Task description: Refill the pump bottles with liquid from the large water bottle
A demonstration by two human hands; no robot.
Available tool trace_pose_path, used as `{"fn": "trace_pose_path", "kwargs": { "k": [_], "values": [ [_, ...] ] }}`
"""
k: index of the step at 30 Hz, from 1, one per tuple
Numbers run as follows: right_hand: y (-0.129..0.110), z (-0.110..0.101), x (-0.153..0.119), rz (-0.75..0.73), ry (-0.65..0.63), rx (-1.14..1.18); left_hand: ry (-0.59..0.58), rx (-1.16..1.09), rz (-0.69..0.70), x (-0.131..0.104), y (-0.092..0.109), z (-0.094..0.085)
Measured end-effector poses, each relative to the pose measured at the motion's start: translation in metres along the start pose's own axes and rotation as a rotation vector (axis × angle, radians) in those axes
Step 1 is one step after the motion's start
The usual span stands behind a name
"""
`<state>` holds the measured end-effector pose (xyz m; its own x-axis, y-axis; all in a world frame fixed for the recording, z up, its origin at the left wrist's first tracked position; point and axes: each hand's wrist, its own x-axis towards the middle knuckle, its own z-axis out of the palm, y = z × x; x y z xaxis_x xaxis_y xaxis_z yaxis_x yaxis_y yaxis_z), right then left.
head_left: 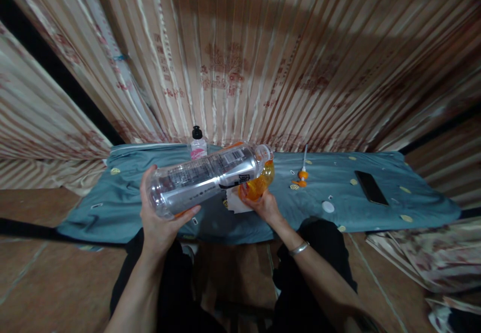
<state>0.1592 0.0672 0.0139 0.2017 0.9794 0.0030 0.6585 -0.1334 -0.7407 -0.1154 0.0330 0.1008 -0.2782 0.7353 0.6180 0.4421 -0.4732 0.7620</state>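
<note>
The left hand [160, 222] is clamped round the base end of the clear bottle [203, 176], fingers on the far side and thumb along the near side; gripping so far back leaves the neck free, and the bottle lies slanted across the view with its uncapped mouth out to the right, perhaps so that the neck can meet the orange bottle [263, 178]; that one is clasped in the right hand [265, 205], low on its body, which seems to steady it and keep its top end clear of the fingers; the two bottles overlap at the clear one's mouth, though whether they touch I cannot tell.

Paper [238, 202] lies on the cloth-covered table [120, 207] just beside the right hand, maybe as a mat; the orange pump [302, 175] and white cap [328, 206] lie to the right, apart from each other, probably there to be out of the way; the phone [371, 188] is farther right; a black-topped bottle [198, 147] stands upright behind the clear one.
</note>
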Motion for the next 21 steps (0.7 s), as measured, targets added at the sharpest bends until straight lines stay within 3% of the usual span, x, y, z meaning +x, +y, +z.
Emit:
{"fn": "trace_pose_path", "kwargs": {
  "k": [21],
  "values": [
    [-0.0036, -0.0026, -0.0011, 0.02, -0.014, 0.016, 0.008, -0.007, -0.062, 0.0007, 0.0059, 0.0001]
  ]
}}
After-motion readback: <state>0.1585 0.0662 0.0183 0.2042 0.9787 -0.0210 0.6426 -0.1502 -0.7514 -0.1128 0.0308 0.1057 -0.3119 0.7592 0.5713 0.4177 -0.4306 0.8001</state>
